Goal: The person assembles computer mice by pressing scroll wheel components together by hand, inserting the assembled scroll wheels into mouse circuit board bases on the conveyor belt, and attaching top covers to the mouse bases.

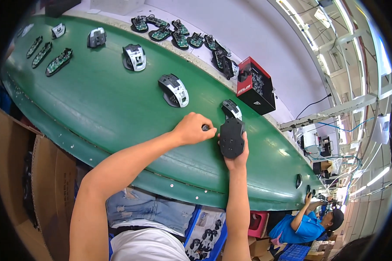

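Observation:
A computer mouse (231, 139) is turned with its black underside toward me, and my right hand (241, 153) grips it from below and behind. Just left of it, my left hand (193, 129) is closed in a fist-like pinch. A small dark piece (205, 128) shows between its fingers, too little of it visible to name. Right behind the held mouse, a grey and white mouse (231, 109) lies on the green belt (130, 115), partly covered. Farther left on the belt sits another grey and white mouse (174, 90).
More mouse shells (135, 57) and several green circuit boards (59, 61) lie along the belt's left. Board assemblies (179, 35) line the ledge beside a red and black box (257, 85) of small parts. Below stand a blue crate (207, 235) and cardboard (52, 182). A co-worker (307, 224) sits right.

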Demonstrator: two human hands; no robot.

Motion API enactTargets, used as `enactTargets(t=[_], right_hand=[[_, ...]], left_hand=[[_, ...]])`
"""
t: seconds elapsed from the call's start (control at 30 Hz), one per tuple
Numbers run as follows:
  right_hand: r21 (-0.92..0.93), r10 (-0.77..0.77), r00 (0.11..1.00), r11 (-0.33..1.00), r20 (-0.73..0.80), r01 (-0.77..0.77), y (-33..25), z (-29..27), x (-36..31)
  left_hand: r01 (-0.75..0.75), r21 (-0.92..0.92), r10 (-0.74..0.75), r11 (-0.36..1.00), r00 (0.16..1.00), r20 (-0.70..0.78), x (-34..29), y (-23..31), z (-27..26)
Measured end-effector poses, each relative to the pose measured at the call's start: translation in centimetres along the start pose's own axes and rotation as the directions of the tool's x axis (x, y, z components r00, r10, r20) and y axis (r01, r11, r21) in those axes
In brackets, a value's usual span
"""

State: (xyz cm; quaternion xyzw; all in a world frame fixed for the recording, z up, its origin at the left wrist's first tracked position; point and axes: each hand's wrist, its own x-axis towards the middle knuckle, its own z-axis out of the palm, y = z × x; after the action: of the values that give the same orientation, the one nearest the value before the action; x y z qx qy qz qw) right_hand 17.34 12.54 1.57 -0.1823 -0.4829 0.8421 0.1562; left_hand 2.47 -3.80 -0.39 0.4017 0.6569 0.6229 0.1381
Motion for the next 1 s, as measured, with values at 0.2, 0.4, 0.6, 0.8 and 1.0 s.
enactTargets(t=[0.2, 0.4, 0.6, 0.8, 1.0], right_hand=[[0.099, 0.025, 0.996, 0.995, 0.088, -0.034, -0.4, 1.7, -1.1], [0.182, 0.064, 0.960, 0.976, 0.272, -0.116, 0.1, 1.7, -1.4], [0.536, 0.030, 0.919, 0.805, 0.393, -0.255, -0.3, 0.9, -1.2], [0.579, 0.026, 0.933, 0.778, 0.360, -0.245, -0.8, 0.6, -1.2], [0.577, -0.011, 0.916, 0.780, 0.401, -0.243, -0.5, 0.4, -1.1]], left_hand=[[0.132, 0.067, -0.144, 0.989, 0.961, 0.235, -0.7, 2.2, 0.1], [-0.059, -0.061, 0.067, 0.996, 0.989, 0.131, -1.1, 1.3, 1.1], [0.101, -0.094, -0.091, 0.990, 0.991, 0.101, -0.8, 1.0, 1.0], [0.132, -0.118, -0.122, 0.984, 0.989, 0.087, -1.0, 1.4, 0.8], [0.118, -0.116, -0.108, 0.986, 0.990, 0.087, -1.0, 1.3, 1.0]])
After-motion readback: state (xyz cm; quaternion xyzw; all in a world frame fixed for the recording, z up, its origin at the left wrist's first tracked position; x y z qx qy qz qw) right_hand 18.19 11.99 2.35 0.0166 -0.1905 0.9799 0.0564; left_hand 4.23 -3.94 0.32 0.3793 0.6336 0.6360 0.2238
